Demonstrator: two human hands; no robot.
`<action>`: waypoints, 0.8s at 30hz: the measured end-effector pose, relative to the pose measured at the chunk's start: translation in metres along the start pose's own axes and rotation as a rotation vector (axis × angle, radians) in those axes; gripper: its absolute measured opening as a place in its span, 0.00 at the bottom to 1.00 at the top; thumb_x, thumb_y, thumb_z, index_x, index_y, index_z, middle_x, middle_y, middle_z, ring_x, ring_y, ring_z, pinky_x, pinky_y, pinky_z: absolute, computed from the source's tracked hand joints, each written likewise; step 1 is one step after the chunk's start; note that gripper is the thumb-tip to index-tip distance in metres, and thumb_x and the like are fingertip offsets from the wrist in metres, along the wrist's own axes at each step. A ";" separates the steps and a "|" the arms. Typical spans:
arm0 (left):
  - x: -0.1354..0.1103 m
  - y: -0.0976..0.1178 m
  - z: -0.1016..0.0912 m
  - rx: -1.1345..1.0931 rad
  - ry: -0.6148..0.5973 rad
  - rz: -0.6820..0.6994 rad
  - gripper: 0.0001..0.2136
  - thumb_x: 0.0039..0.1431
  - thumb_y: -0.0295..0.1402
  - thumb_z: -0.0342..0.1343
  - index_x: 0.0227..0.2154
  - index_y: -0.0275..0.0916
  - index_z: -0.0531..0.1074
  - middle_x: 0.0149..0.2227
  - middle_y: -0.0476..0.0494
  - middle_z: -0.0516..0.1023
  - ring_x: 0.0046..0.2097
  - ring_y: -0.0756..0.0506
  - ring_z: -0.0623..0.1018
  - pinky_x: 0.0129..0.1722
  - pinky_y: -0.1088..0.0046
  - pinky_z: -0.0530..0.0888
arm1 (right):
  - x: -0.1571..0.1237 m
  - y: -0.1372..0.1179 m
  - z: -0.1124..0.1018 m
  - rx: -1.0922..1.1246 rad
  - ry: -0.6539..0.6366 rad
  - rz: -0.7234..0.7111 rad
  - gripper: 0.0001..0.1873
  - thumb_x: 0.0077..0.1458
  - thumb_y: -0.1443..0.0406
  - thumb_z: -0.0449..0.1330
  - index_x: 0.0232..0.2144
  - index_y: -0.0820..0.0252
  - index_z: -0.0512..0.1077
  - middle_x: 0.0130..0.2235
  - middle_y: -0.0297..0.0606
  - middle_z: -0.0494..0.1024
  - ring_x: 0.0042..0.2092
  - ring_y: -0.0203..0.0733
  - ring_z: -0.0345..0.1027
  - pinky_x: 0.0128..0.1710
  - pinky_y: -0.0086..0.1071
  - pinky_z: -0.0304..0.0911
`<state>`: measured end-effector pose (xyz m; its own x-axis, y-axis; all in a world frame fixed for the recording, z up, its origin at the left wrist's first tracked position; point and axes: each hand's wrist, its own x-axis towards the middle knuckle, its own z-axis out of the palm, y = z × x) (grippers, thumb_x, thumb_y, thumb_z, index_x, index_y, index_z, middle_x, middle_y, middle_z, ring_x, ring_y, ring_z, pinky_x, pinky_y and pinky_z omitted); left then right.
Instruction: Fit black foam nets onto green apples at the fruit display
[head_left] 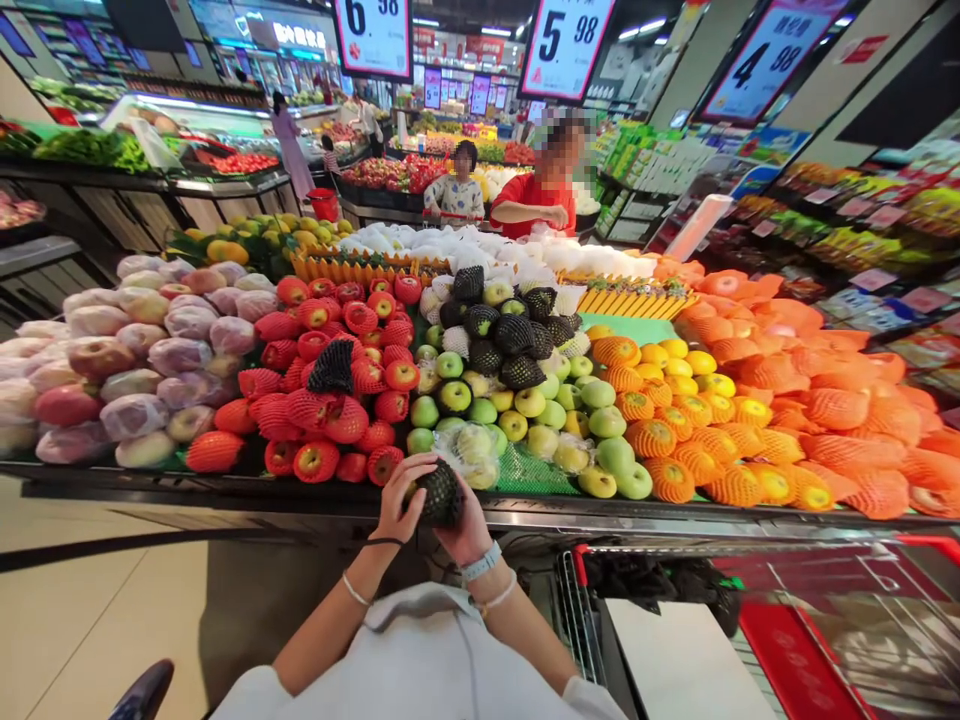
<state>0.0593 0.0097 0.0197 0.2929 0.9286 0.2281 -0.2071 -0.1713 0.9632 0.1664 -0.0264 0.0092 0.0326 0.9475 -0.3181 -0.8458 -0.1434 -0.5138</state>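
Black-netted fruit [442, 492]: held between both hands at the counter's front edge [540, 515], slightly left of that edge's middle. Left hand [401, 503] curls round its left side, fingers over the top, thumb on the near face. Right hand [466, 525] closes on the right side. Grip: both narrow, fitted to the fruit. Variety under the net: cannot tell.

Just beyond the hands, near the front edge: clear-wrapped fruit [469, 452], with green apples [615, 457] to its right and behind. Further toward the back edge, a pile of black-netted pieces [514, 338]. Left of these: red-netted apples [315, 462], one loose black net [331, 367] on top. Toward the right front corner: orange-netted fruit [847, 408]. Shopping cart [581, 570] stands before the counter's right half.
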 end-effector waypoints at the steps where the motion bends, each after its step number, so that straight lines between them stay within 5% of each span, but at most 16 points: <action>1: 0.001 -0.004 0.001 -0.054 0.109 0.010 0.10 0.45 0.35 0.60 0.32 0.39 0.78 0.43 0.36 0.78 0.51 0.36 0.72 0.59 0.55 0.59 | -0.004 -0.001 0.003 0.032 0.013 0.030 0.12 0.55 0.59 0.54 0.34 0.55 0.76 0.39 0.32 0.80 0.43 0.38 0.72 0.49 0.37 0.67; 5: 0.011 -0.014 0.001 -0.504 0.545 -0.146 0.11 0.51 0.38 0.52 0.29 0.39 0.76 0.37 0.42 0.79 0.45 0.40 0.75 0.52 0.60 0.67 | -0.020 -0.006 0.014 -0.121 -0.058 -0.037 0.19 0.57 0.55 0.52 0.49 0.51 0.70 0.55 0.34 0.71 0.55 0.43 0.65 0.56 0.43 0.60; 8: 0.020 -0.011 0.000 -0.807 0.667 -0.452 0.13 0.56 0.37 0.47 0.29 0.38 0.76 0.33 0.45 0.80 0.39 0.43 0.78 0.45 0.64 0.72 | -0.026 -0.012 0.019 -0.465 -0.098 -0.332 0.23 0.57 0.56 0.53 0.54 0.50 0.65 0.61 0.35 0.62 0.63 0.44 0.52 0.63 0.45 0.47; 12: 0.016 -0.006 -0.002 -0.887 0.600 -0.592 0.12 0.57 0.35 0.48 0.31 0.36 0.75 0.31 0.44 0.80 0.35 0.45 0.78 0.41 0.66 0.73 | -0.022 -0.021 0.026 -0.987 -0.191 -0.734 0.32 0.52 0.55 0.60 0.58 0.50 0.60 0.66 0.35 0.52 0.67 0.51 0.40 0.65 0.51 0.35; 17: -0.011 -0.009 -0.001 -0.829 0.493 -0.631 0.08 0.56 0.32 0.51 0.32 0.38 0.75 0.29 0.47 0.79 0.32 0.47 0.78 0.35 0.71 0.74 | -0.011 -0.029 0.035 -1.444 -0.415 -0.774 0.36 0.47 0.55 0.64 0.58 0.47 0.61 0.64 0.36 0.55 0.66 0.56 0.42 0.64 0.54 0.38; 21: -0.022 -0.006 -0.003 -0.876 0.475 -0.722 0.09 0.58 0.34 0.50 0.31 0.38 0.74 0.27 0.47 0.78 0.29 0.48 0.78 0.30 0.73 0.75 | -0.008 -0.023 0.029 -1.511 -0.507 -0.765 0.23 0.53 0.59 0.59 0.52 0.48 0.69 0.55 0.40 0.70 0.57 0.50 0.61 0.59 0.50 0.53; 24: -0.020 -0.001 -0.005 -0.935 0.470 -0.721 0.14 0.58 0.41 0.50 0.30 0.36 0.74 0.26 0.45 0.79 0.28 0.47 0.78 0.28 0.73 0.75 | -0.011 -0.011 0.018 -1.365 -0.411 -0.815 0.15 0.55 0.64 0.57 0.46 0.49 0.72 0.50 0.40 0.74 0.55 0.47 0.63 0.57 0.48 0.57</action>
<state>0.0486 -0.0074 0.0134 0.2950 0.7739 -0.5604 -0.7729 0.5382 0.3363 0.1654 -0.0301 0.0328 -0.1159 0.8708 0.4778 0.3974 0.4815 -0.7811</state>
